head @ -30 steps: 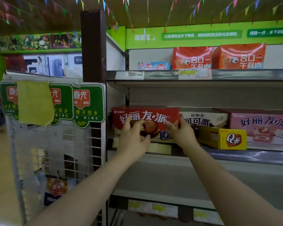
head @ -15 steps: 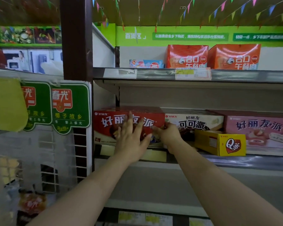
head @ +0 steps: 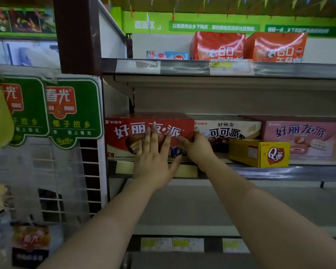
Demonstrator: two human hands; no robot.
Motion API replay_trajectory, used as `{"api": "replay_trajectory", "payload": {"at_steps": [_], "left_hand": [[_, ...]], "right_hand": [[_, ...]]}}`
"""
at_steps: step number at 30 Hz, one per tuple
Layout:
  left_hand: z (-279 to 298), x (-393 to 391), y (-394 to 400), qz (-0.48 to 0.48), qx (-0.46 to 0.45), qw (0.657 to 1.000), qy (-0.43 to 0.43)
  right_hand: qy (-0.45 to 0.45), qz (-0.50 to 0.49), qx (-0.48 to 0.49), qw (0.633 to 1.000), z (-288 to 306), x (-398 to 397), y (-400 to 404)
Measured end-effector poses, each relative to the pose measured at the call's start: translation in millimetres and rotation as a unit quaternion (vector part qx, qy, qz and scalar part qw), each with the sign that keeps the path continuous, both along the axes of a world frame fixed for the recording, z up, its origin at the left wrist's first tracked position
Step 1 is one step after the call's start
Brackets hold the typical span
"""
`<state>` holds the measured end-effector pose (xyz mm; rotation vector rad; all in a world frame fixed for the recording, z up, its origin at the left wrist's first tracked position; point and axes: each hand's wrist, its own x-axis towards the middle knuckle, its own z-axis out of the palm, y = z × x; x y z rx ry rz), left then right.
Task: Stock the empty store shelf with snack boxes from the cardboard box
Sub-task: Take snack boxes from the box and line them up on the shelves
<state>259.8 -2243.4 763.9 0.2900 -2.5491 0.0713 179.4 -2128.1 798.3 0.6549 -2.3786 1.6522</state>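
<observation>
While the left hand (head: 153, 162) presses flat-fingered on the red snack box (head: 128, 133), the right hand (head: 196, 148) grips its right end.

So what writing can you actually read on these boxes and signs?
"好丽友·派" on the red box at the left end of the middle shelf.
"可可派" on the white box beside it.
"好丽友·派" on the pink box.
"Q蒂" on the yellow box.
"春光" on the green sign.
"百货区" on the green wall banner.
Shelf price tags: too blurred to read.
</observation>
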Motion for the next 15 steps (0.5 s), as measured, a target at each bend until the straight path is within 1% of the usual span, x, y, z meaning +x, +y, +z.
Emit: {"api": "replay_trajectory", "payload": {"at_steps": [2,5,7,9,10,11,13,14,15], "left_hand": [[2.3,1.6,-0.5,-0.005,0.005,1.0,-0.02],[9.7,8.3,-0.9,-0.028,0.02,0.998,-0.049],[14.3,16.2,1.2,-0.05,0.044,0.996,-0.056],[16.7,23.2,5.9,-0.067,0.05,0.996,-0.033],[17.0,26.2,10.3,-0.076,0.049,0.996,-0.018],[17.7,28.1,18.6,-0.091,0.051,0.995,-0.004],[18.6,30.7,37.1,-0.126,0.07,0.989,0.011],[19.4,31.1,50.5,-0.149,0.081,0.985,0.016],[19.9,31.5,61.3,-0.171,0.089,0.981,0.022]], "right_hand": [[0.016,-0.03,0.028,0.999,-1.5,4.1,-2.6],[0.064,-0.09,0.074,0.991,-5.9,15.2,-6.8],[0.1,-0.092,0.07,0.988,-6.8,25.7,-6.1],[0.15,-0.084,0.08,0.982,-3.3,39.3,0.2],[0.187,-0.087,0.099,0.974,0.8,46.0,6.9],[0.237,-0.104,0.128,0.957,7.8,51.9,19.1],[0.338,-0.166,0.191,0.906,26.7,58.8,48.6],[0.356,-0.204,0.198,0.89,36.7,57.1,68.9],[0.338,-0.24,0.198,0.888,47.2,54.7,87.0]]}}
